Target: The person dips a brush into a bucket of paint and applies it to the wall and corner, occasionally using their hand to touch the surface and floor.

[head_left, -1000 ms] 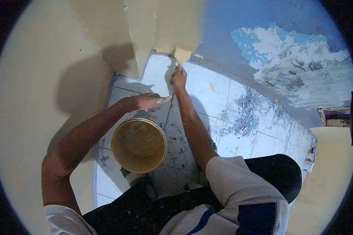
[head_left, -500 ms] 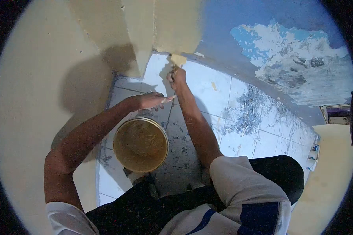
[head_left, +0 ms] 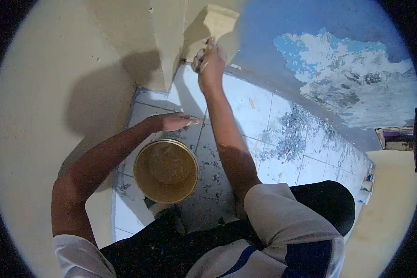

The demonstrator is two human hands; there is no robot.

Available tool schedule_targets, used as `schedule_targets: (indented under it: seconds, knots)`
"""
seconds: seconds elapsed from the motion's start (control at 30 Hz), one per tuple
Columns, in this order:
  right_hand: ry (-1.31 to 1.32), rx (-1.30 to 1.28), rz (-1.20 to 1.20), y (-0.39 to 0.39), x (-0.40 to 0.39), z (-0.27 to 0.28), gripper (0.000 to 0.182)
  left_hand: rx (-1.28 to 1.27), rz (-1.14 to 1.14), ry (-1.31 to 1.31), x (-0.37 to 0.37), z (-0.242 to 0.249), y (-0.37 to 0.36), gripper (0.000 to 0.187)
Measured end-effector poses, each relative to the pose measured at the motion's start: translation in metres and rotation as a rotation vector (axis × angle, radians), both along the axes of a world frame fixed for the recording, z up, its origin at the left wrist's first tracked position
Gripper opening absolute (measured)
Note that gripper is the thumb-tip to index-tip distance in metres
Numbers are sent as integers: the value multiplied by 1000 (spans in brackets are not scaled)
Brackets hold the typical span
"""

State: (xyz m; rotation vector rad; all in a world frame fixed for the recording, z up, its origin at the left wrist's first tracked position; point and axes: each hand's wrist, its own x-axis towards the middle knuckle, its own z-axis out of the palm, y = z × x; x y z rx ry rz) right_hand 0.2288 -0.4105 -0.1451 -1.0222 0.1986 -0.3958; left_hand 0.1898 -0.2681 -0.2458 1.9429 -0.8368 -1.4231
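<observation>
My right hand [head_left: 211,67] is closed round the handle of a wide flat paintbrush [head_left: 220,22] whose cream head lies against the wall in the corner. Cream paint [head_left: 192,44] covers the wall there, bordering the blue paint [head_left: 259,34]. Pale smears mark the fingers of this hand. My left hand [head_left: 177,121] hovers above the far rim of a round bucket [head_left: 195,157], fingers stretched out and holding nothing, with pale paint on the tips. Cream residue coats the inside of the bucket, which stands on the floor in front of my legs.
White floor tiles [head_left: 250,104] carry a scatter of paint flakes [head_left: 292,134] along the blue wall. That wall has a large peeled patch [head_left: 338,69]. To the left rises a cream wall [head_left: 37,92]. A small recessed box [head_left: 396,138] sits low at the right.
My right hand has moved the paintbrush upward from the wall's foot onto the wall above it. My left hand has drawn back slightly left, away from my right forearm.
</observation>
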Motion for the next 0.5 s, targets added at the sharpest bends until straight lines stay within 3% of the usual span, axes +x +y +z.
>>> schedule_targets:
  seconds: [0.07,0.13,0.2,0.27,0.3,0.4,0.5]
  knots:
    - [160,94,-47,4,6,-34,26,-146,-16,-31,9,-38,7,65]
    - [257,131,-69,2,13,-81,26,-145,-3,-29,11,-29,13,64]
    - [292,101,-75,-2,16,-136,26,-6,37,8,2,24,13,63]
    - [435,235,-46,-7,14,-189,25,201,32,2,6,18,11,62]
    - [505,299,-32,-7,12,-190,24,301,29,-2,7,18,9,62]
    - [503,219,-82,1,6,-188,20,214,19,-28,10,18,22,60]
    - [468,264,19,-9,15,-160,19,-189,-55,-172,10,-3,34,63]
